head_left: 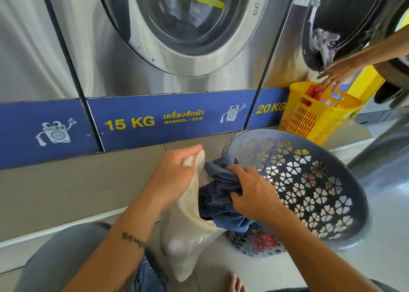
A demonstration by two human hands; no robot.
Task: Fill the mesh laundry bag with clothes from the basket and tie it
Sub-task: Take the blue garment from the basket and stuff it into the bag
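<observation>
A cream mesh laundry bag [188,238] hangs between my knees, its mouth held up by my left hand [174,176], which grips the rim. My right hand [254,194] clutches a dark blue garment [219,201] that is partly inside the bag's opening. The grey perforated basket [321,181] is tipped toward me just to the right, and some red and dark clothes show through its lower wall.
Steel washing machines [155,48] with a blue 15 KG band line the wall ahead. A yellow basket [314,114] stands at the back right, where another person's hand [336,75] reaches from an open drum. My bare foot [235,283] rests on the tiled floor.
</observation>
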